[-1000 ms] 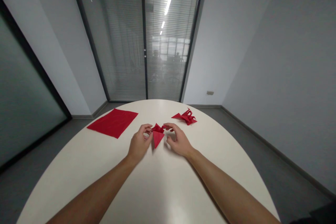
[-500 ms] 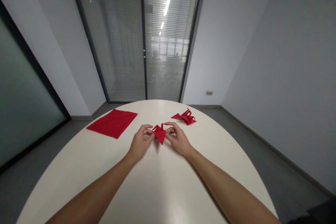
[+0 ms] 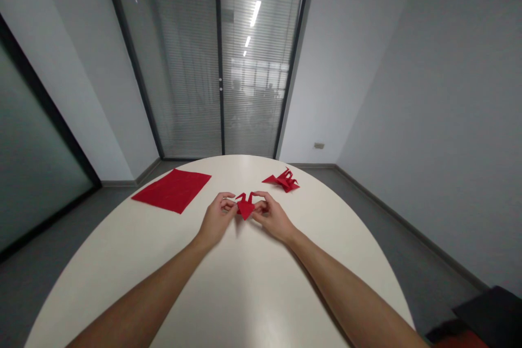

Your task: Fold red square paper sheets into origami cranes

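A small folded red paper crane [image 3: 245, 209] is held up between my two hands, just above the table, with one pointed flap facing me. My left hand [image 3: 217, 218] pinches its left side between thumb and fingers. On the other side my right hand [image 3: 274, 218] grips it, the index finger resting by the upright narrow point at its top right. The fingertips partly cover the crane's edges.
The round white table [image 3: 244, 293] carries flat red paper [image 3: 173, 191] at the back left and folded red paper cranes [image 3: 284, 180] at the back right. Beyond stand glass panels with blinds [image 3: 187, 92]. A dark object [image 3: 491, 315] shows at lower right.
The crane's front flap has tipped, looking shorter and more foreshortened now. Both hands keep hold of it. The whole view has shifted slightly, and more of the dark object shows at lower right.
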### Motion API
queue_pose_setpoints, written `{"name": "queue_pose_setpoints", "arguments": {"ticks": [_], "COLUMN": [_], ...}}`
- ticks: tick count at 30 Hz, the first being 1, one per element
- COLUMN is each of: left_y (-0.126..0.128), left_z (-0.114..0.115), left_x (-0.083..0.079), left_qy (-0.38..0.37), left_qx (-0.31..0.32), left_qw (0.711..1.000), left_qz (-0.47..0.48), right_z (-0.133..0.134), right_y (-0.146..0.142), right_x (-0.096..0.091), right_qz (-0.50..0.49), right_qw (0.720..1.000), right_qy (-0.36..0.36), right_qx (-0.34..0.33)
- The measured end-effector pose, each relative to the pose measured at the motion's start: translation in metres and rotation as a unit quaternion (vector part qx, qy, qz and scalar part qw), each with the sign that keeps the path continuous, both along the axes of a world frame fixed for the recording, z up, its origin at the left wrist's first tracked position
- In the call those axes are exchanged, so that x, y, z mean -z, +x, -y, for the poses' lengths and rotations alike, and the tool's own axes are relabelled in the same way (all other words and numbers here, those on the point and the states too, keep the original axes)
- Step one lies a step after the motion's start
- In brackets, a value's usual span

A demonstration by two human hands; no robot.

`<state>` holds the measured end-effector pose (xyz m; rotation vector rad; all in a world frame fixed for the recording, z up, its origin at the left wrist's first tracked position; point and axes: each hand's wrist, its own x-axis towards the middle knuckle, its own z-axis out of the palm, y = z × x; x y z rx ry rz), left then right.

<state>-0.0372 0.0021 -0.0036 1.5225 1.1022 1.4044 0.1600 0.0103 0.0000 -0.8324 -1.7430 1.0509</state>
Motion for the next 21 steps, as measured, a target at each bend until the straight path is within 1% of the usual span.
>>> {"name": "queue_pose_setpoints", "arguments": {"ticks": [2, 4, 6, 8, 10, 12, 13, 15, 18, 21], "left_y": [-0.001, -0.003, -0.004, -0.005, -0.005, -0.005, -0.005, -0.005, -0.005, -0.004], "left_z": [0.000, 0.001, 0.003, 0.004, 0.006, 0.006, 0.005, 0.004, 0.003, 0.004], "left_x": [0.002, 0.004, 0.004, 0.004, 0.005, 0.008, 0.010, 0.013, 0.017, 0.016], "left_qy": [0.001, 0.011, 0.018, 0.029, 0.048, 0.066, 0.072, 0.080, 0.098, 0.109], "left_qx": [0.010, -0.003, -0.031, -0.050, -0.051, -0.044, -0.041, -0.036, -0.033, -0.033], "left_qw": [1.000, 1.000, 0.997, 0.991, 0.984, 0.976, 0.971, 0.962, 0.948, 0.940], "left_qz": [-0.004, -0.025, -0.068, -0.119, -0.164, -0.205, -0.224, -0.260, -0.301, -0.321], "right_z": [0.001, 0.001, -0.001, -0.004, -0.009, -0.014, -0.016, -0.018, -0.013, -0.002], "right_y": [0.001, 0.005, 0.014, 0.029, 0.047, 0.066, 0.075, 0.090, 0.105, 0.112], "right_x": [0.000, -0.005, -0.016, -0.032, -0.050, -0.063, -0.065, -0.061, -0.043, -0.027], "right_qz": [0.010, 0.030, 0.055, 0.062, 0.039, 0.026, 0.025, 0.037, 0.071, 0.122], "right_qw": [1.000, 0.999, 0.993, 0.984, 0.966, 0.945, 0.935, 0.916, 0.898, 0.891], "right_qy": [0.000, 0.020, 0.050, 0.091, 0.128, 0.117, 0.105, 0.073, 0.044, 0.010], "right_qx": [0.006, 0.039, 0.094, 0.142, 0.221, 0.303, 0.339, 0.392, 0.432, 0.438]}}
